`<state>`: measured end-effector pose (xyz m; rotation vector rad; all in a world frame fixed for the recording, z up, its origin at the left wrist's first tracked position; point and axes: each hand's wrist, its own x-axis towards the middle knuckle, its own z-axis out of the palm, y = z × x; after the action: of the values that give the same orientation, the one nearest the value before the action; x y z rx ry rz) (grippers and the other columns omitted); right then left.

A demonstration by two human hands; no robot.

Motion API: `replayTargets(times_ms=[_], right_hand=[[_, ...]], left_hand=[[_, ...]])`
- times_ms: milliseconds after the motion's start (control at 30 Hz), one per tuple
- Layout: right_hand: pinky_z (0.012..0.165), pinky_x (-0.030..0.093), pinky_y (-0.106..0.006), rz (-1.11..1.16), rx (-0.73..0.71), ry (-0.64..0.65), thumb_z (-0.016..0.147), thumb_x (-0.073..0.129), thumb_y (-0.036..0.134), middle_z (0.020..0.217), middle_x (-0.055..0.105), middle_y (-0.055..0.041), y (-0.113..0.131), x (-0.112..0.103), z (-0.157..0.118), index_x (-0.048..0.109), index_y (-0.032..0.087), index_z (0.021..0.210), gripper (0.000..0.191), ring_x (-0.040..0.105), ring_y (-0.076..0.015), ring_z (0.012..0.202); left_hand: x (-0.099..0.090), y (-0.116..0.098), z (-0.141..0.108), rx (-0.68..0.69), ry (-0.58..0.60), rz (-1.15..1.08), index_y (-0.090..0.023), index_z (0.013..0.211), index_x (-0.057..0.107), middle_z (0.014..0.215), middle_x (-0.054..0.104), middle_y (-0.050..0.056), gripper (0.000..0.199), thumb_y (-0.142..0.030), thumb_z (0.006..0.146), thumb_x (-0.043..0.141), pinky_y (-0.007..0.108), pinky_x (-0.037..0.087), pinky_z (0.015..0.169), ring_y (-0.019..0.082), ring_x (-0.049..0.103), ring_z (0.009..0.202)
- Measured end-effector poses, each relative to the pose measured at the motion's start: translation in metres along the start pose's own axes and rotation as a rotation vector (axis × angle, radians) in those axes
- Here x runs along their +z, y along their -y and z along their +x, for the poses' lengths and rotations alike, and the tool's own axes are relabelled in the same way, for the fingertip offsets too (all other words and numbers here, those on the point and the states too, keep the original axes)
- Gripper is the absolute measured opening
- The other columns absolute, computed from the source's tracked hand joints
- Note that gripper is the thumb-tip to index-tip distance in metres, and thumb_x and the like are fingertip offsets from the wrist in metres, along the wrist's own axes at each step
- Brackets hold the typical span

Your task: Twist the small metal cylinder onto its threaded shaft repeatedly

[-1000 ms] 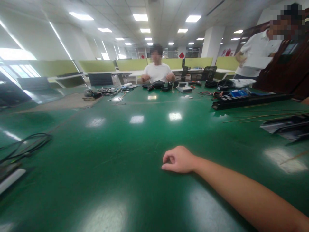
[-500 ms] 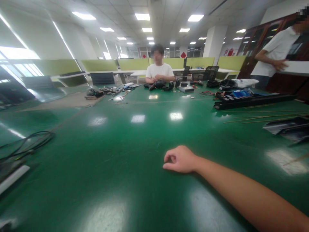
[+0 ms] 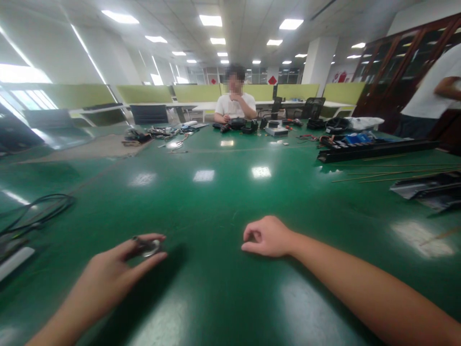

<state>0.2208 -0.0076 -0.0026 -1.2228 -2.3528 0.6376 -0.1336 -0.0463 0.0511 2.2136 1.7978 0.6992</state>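
My left hand (image 3: 118, 269) is over the green tabletop (image 3: 216, 206) at the lower left, palm side turned inward. Between its thumb and fingers it grips a small shiny, round, partly see-through object (image 3: 151, 248) with a dark end; its exact kind is too blurred to make out. A shadow falls on the table beneath this hand. My right hand (image 3: 270, 238) rests on the table right of centre, loosely curled, with a small gap between thumb and index finger. Nothing shows in that gap, and its other fingers are hidden behind.
Black cables (image 3: 43, 211) and a white bar (image 3: 16, 263) lie at the left. Thin rods (image 3: 392, 173), dark metal channels (image 3: 428, 190) and a long black rail (image 3: 374, 150) are at the right. A person (image 3: 236, 105) sits across the table behind electronics; another person (image 3: 432, 91) stands far right.
My left hand has come into view from the lower left with the small round object. My right hand stays put. The seated person raised a hand to the face; the standing person moved right.
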Motion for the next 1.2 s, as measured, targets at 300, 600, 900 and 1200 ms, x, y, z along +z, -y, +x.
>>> replayTargets(times_ms=[300,600,900,1200], right_hand=[[0.053,0.029,-0.021,-0.017,0.010,-0.022,0.080,0.070,0.041,0.062,0.061,0.0047,-0.004,0.002,0.000,0.066,0.019,0.085,0.023,0.053,-0.0098,0.054],[0.053,0.026,-0.022,-0.046,-0.021,-0.039,0.080,0.067,0.032,0.061,0.061,0.0047,-0.003,0.004,-0.001,0.063,0.020,0.078,0.012,0.051,-0.0100,0.053],[0.056,0.030,-0.022,-0.037,-0.010,-0.026,0.081,0.067,0.032,0.066,0.064,0.0039,0.001,0.001,-0.003,0.065,0.023,0.109,0.029,0.056,-0.0127,0.057],[0.055,0.029,-0.022,-0.090,-0.038,-0.042,0.081,0.066,0.034,0.066,0.063,0.0032,0.001,0.001,-0.003,0.064,0.021,0.094,0.019,0.055,-0.0124,0.056]], left_hand=[[0.106,-0.106,0.061,0.414,0.166,-0.446,-0.020,0.095,0.069,0.097,0.066,0.004,0.015,-0.021,0.080,0.072,0.029,0.052,0.083,0.018,0.063,0.093],[0.113,-0.093,0.047,0.509,0.171,-0.477,-0.021,0.106,0.066,0.106,0.066,0.006,0.022,-0.013,0.085,0.063,0.030,0.050,0.089,0.017,0.062,0.101],[0.112,-0.090,0.048,0.552,0.223,-0.462,-0.022,0.105,0.063,0.129,0.058,0.008,0.027,-0.005,0.087,0.052,0.035,0.047,0.102,0.019,0.055,0.121],[0.116,-0.087,0.049,0.583,0.173,-0.448,-0.023,0.108,0.068,0.120,0.068,0.007,0.024,-0.012,0.087,0.059,0.032,0.050,0.101,0.017,0.063,0.113]])
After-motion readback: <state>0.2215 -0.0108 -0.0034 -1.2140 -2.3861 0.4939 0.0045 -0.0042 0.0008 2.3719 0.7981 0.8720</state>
